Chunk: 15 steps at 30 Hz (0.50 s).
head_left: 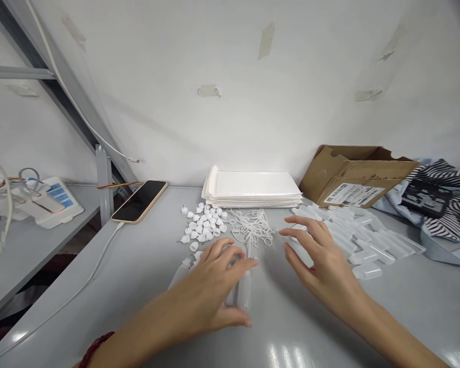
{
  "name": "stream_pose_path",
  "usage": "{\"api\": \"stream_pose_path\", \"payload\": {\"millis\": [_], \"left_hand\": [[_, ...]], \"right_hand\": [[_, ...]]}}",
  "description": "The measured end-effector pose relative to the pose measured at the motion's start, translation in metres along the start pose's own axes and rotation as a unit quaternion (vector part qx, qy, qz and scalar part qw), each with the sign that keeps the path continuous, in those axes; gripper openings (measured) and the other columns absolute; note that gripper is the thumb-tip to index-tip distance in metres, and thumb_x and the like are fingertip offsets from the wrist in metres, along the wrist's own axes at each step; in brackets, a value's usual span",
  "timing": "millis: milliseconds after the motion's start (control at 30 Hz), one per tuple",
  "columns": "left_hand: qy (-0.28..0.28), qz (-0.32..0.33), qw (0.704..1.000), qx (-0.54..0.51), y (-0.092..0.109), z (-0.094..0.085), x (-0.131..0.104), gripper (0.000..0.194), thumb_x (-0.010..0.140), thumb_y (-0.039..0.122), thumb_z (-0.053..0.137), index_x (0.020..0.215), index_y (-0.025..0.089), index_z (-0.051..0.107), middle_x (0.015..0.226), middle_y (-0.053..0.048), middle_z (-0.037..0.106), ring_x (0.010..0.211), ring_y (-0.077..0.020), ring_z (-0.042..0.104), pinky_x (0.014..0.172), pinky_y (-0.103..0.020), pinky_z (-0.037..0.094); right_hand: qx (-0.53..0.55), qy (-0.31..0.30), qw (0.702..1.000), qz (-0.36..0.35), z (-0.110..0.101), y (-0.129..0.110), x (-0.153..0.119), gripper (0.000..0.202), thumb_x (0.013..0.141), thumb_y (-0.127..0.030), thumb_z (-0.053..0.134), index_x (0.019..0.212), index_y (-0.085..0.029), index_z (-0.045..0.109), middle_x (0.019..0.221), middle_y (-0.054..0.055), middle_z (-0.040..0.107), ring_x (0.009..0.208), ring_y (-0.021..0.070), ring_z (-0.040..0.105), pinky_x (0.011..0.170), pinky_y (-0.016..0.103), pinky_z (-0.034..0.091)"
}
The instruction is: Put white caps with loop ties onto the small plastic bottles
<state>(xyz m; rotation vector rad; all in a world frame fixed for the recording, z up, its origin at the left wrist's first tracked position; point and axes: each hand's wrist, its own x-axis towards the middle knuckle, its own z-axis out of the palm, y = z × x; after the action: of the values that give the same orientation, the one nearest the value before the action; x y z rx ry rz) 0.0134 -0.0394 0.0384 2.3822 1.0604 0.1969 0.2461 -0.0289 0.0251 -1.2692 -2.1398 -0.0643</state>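
Note:
My left hand (218, 283) is arched over a few small translucent plastic bottles, thumb and fingers apart. One bottle (244, 291) shows between its thumb and forefinger; another bottle (181, 272) pokes out on the left, and the rest are hidden under the palm. I cannot see a firm grip on any of them. My right hand (322, 255) hovers with spread, curved fingers and nothing in it. Its fingertips are nearest to a tangle of white cord loops (253, 226). Left of the cords is a heap of small white caps (205, 223), some with a thin dark needle-like tip.
Many translucent bottles (362, 235) lie piled at the right. Behind stand a stack of white padded envelopes (253, 186) and an open cardboard box (356, 176). A phone (140, 202) on a white cable lies left; striped cloth (452, 194) lies far right.

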Motion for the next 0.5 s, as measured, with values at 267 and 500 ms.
{"api": "stream_pose_path", "payload": {"millis": [267,500], "left_hand": [[0.022,0.031,0.998,0.052,0.001,0.0,-0.002,0.042,0.075,0.037,0.072,0.113,0.024,0.059,0.116,-0.008,0.053,0.117,-0.0314,0.039,0.099,-0.052,0.035],[0.035,0.033,0.998,0.052,-0.003,-0.001,-0.001,0.041,0.072,0.034,0.075,0.108,0.022,0.059,0.109,-0.005,0.056,0.111,-0.0273,0.042,0.097,-0.046,0.035]], "right_hand": [[0.024,-0.007,1.0,-0.006,0.004,-0.007,-0.002,0.018,0.089,-0.016,0.045,0.1,-0.02,0.058,0.114,0.014,0.054,0.106,0.0273,0.052,0.083,0.046,0.048],[0.113,-0.109,0.987,-0.04,0.01,-0.025,-0.01,0.021,0.086,-0.007,0.045,0.096,-0.018,0.059,0.099,0.009,0.063,0.093,0.0215,0.058,0.078,0.041,0.05]]}}
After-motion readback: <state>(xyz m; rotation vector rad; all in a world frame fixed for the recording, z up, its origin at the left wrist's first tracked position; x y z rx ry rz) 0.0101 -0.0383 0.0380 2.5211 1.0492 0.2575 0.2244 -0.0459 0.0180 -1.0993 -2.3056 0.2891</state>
